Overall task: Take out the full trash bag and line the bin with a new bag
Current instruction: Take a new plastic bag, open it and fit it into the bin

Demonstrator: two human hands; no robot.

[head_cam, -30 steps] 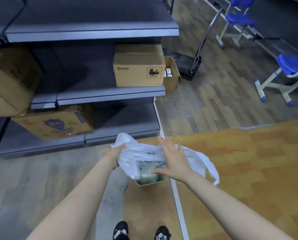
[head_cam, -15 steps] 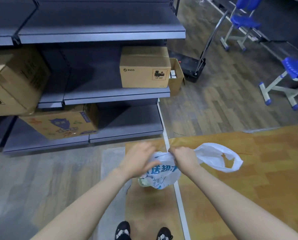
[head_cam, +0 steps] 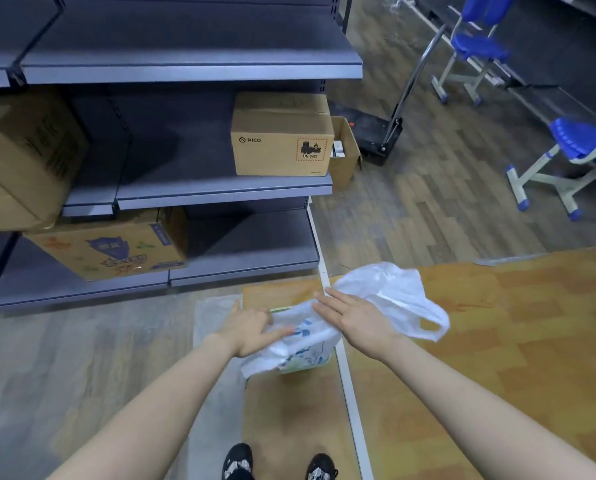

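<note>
A white plastic bag (head_cam: 393,299) with blue print hangs over a small pale green bin (head_cam: 303,366) on the floor, and only the bin's lower edge shows beneath it. My left hand (head_cam: 246,329) pinches the bag's left side. My right hand (head_cam: 355,315) lies on the bag's middle with fingers stretched flat toward the left; whether it grips the plastic is unclear. A handle loop of the bag sticks out to the right.
Grey shelving (head_cam: 220,190) with cardboard boxes (head_cam: 281,140) stands straight ahead. A flat clear bag (head_cam: 217,317) lies on the floor left of the bin. Blue chairs (head_cam: 580,150) and a hand trolley (head_cam: 379,133) stand at the right. My shoes (head_cam: 237,460) are at the bottom.
The bag was spread open with the bin's inside showing, then got bunched between both hands. Now my right hand has flattened out on it and the bag's loop has lifted and spread to the right.
</note>
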